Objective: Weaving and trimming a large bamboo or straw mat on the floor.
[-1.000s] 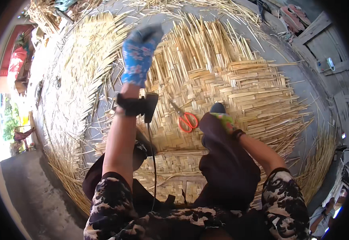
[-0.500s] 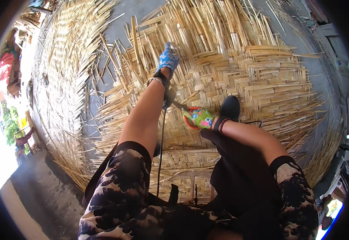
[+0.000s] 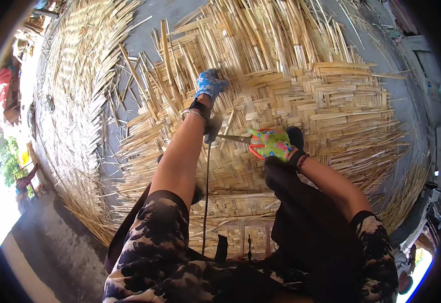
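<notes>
My left hand (image 3: pixel 210 83), in a blue flowered glove, rests on the woven straw mat (image 3: pixel 326 116) at its upper middle, fingers bent at the loose strip ends; what they grip is hidden. My right hand (image 3: pixel 272 144), in a green flowered glove, holds orange-handled scissors (image 3: pixel 236 137), whose blades point left over the mat toward my left wrist. A black device with a cable (image 3: pixel 211 129) is strapped at my left wrist. A dark shoe (image 3: pixel 295 137) shows just behind my right hand, and dark cloth (image 3: pixel 304 217) lies over my leg below it.
Another pale woven piece (image 3: pixel 74 101) and loose straw lie on the grey floor (image 3: pixel 108 167) at the left. A concrete ledge (image 3: pixel 53 232) is at lower left, beside a bright opening with greenery. Grey boards (image 3: pixel 427 60) and clutter line the right edge.
My right hand has come up from beside my knee and taken hold of the scissors. My left hand has come down onto the mat, and its fingers are now more bent.
</notes>
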A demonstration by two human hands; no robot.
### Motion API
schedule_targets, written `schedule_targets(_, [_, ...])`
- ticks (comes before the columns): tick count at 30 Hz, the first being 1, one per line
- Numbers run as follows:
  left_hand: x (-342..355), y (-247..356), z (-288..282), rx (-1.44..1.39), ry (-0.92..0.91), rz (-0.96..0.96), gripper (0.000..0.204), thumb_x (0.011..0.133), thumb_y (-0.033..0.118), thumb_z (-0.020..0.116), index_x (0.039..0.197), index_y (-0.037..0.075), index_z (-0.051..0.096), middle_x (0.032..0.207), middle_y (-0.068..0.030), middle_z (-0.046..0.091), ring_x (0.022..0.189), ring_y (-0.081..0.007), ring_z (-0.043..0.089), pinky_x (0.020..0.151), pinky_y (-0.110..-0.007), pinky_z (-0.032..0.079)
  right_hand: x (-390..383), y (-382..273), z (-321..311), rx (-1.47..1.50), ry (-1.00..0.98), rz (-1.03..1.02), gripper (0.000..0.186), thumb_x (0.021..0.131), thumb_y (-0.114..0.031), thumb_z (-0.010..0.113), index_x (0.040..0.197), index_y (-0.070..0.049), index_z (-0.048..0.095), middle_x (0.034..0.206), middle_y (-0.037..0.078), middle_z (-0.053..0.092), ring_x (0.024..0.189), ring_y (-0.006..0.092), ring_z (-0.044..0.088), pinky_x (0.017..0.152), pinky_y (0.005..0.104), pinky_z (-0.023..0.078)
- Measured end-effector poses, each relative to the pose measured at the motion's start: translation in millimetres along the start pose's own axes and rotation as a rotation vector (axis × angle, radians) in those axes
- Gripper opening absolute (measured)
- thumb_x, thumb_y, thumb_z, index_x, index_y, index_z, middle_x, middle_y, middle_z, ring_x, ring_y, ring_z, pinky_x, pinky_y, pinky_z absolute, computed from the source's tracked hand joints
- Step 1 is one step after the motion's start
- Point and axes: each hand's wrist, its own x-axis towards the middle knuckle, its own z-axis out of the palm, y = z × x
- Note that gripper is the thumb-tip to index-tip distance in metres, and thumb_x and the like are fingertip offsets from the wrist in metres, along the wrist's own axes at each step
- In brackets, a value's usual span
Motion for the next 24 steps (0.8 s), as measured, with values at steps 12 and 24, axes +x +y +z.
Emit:
schedule_targets(12, [-25.5, 14.3, 22.0, 0.288, 0.151, 0.168, 0.027, 0.060, 0.005, 0.066, 0.086, 0.000, 0.059, 0.070, -0.0064, 0.061, 0.063, -0.0106, 0.057, 0.059, -0.024, 0.047, -9.9, 78.6, 5.5, 0.913, 0.596, -0.193, 0.039, 0.079, -0.010, 0.043, 0.118, -0.008, 0.042, 0.120, 0.008, 0.044, 0.097, 0.0224, 0.052, 0.077, 0.0299, 0.047])
schedule_targets(24, [-13.5, 4.8, 25.5, 0.058, -0.009, 0.044, 0.034, 0.057, 0.002, 0.071, 0.089, -0.001, 0.059, 0.074, -0.0050, 0.062, 0.064, -0.0126, 0.058, 0.058, -0.025, 0.048, 24.5, 62.8, -13.3, 1.940, 0.101, -0.029, 0.040, 0.087, -0.024, 0.034, 0.114, 0.005, 0.042, 0.108, 0.019, 0.050, 0.097, 0.0224, 0.052, 0.080, 0.0262, 0.045])
